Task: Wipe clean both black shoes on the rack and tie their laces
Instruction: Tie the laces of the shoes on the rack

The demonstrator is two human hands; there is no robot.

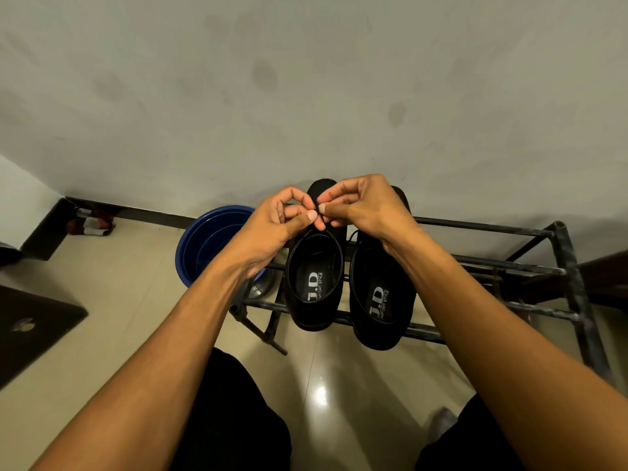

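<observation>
Basin [207,239] at left. Left hand [275,226] and right hand [367,205] meet above the left shoe [314,287], fingertips pinching its lace [318,209] (barely visible). The shoe points away, beside the right shoe [380,307] on the rack [509,229]; both hands are equally near.

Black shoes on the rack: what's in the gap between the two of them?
In the head view, nothing sits between the left shoe and the right shoe. It is a narrow gap, with only the rack and its dark bars crossing underneath.
</observation>
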